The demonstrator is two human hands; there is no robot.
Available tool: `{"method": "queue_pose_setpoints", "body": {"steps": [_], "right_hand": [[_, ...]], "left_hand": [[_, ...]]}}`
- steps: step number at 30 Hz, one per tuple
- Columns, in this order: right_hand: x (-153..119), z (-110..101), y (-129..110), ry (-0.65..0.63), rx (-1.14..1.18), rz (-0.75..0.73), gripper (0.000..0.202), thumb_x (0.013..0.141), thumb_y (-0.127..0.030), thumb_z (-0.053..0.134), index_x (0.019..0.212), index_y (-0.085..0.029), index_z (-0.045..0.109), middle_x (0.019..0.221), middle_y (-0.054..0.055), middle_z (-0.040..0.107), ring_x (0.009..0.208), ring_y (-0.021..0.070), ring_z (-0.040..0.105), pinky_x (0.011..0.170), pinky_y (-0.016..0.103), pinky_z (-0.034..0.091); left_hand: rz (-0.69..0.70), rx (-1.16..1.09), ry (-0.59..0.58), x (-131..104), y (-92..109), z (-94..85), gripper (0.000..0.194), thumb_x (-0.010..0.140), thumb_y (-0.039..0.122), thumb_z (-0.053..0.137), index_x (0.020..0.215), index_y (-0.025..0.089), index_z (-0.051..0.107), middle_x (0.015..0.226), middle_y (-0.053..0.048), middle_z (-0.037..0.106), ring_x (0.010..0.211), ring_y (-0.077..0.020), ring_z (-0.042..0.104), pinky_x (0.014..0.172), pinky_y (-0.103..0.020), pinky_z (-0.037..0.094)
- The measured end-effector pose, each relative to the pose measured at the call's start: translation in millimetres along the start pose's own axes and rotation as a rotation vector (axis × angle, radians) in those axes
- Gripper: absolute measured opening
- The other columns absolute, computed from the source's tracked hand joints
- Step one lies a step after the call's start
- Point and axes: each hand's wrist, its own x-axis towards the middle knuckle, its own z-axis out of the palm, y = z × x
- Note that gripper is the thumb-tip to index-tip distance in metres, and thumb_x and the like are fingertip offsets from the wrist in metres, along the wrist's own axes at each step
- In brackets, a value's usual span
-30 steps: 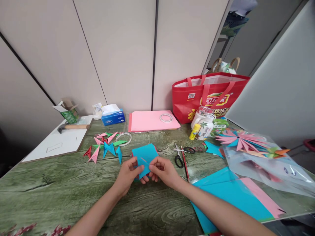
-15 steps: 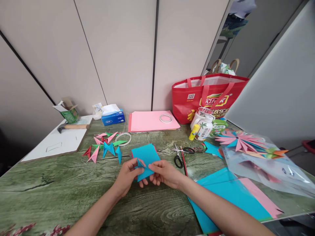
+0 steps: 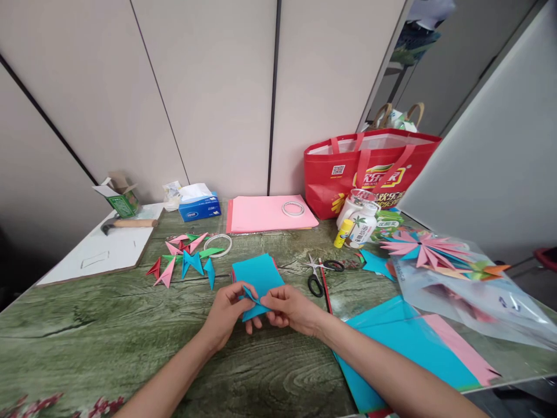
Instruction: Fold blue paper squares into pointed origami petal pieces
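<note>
Between my two hands is a small blue piece of folded paper [image 3: 253,310]. My left hand [image 3: 230,307] pinches its left side, thumb on top and fingers underneath. With thumb and forefinger, my right hand [image 3: 287,306] grips the right side, where a fold stands up. Just behind them lies a stack of cut paper [image 3: 256,271], blue on top with a red edge showing. Several folded paper pieces [image 3: 191,264] in blue, pink, red and green lie to the left. Black-handled scissors [image 3: 319,273] and a red pencil [image 3: 325,285] rest to the right.
Pink paper sheets [image 3: 261,215] with a tape roll lie by the wall. A red bag [image 3: 324,186], white bottle [image 3: 364,229] and glue stick [image 3: 343,233] stand back right. Blue sheets [image 3: 404,348] lie front right. A hammer [image 3: 134,223] and tissue box [image 3: 200,208] are at left.
The fingers of my right hand have moved slightly left and press the raised fold of the blue paper more closely together. Other things stay where they were.
</note>
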Motion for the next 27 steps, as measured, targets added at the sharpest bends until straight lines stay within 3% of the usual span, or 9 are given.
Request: {"method": "queue_pose_setpoints", "body": {"steps": [6, 10, 16, 27], "right_hand": [[0.9, 1.0, 3.8, 0.105, -0.14, -0.137, 0.036, 0.069, -0.045, 0.059, 0.058, -0.013, 0.047, 0.043, -0.005, 0.05, 0.033, 0.0008, 0.038, 0.033, 0.014, 0.021], [-0.1, 2.3, 0.5, 0.093, -0.035, -0.129, 0.037, 0.068, -0.047, 0.059, 0.062, -0.013, 0.046, 0.048, -0.004, 0.054, 0.035, 0.0021, 0.044, 0.035, 0.013, 0.03], [-0.5, 4.1, -0.7, 0.041, 0.019, -0.115, 0.037, 0.068, -0.048, 0.059, 0.068, -0.011, 0.05, 0.059, 0.0, 0.056, 0.049, 0.0059, 0.052, 0.042, 0.016, 0.043], [-1.2, 6.1, 1.9, 0.025, -0.022, -0.1, 0.036, 0.067, -0.047, 0.061, 0.067, -0.014, 0.046, 0.051, -0.006, 0.045, 0.041, 0.0037, 0.042, 0.036, 0.015, 0.038]], "left_hand": [[0.03, 0.034, -0.002, 2.7, 0.6, -0.2, 0.017, 0.069, 0.023, 0.058, 0.082, 0.015, 0.05, 0.059, 0.001, 0.058, 0.043, -0.0128, 0.058, 0.031, -0.017, 0.039], [0.002, 0.115, -0.015, 2.4, 0.7, 1.8, 0.023, 0.072, 0.035, 0.056, 0.066, 0.015, 0.044, 0.05, 0.002, 0.055, 0.039, -0.0122, 0.056, 0.028, -0.016, 0.034], [-0.014, 0.142, -0.004, -0.7, -0.4, 2.9, 0.027, 0.072, 0.035, 0.055, 0.059, 0.017, 0.038, 0.041, 0.005, 0.052, 0.027, -0.0093, 0.048, 0.024, -0.014, 0.027], [0.034, 0.193, -0.086, -0.2, -6.3, 0.7, 0.022, 0.073, 0.032, 0.054, 0.062, 0.016, 0.043, 0.047, 0.001, 0.057, 0.03, -0.0089, 0.05, 0.026, -0.015, 0.03]]}}
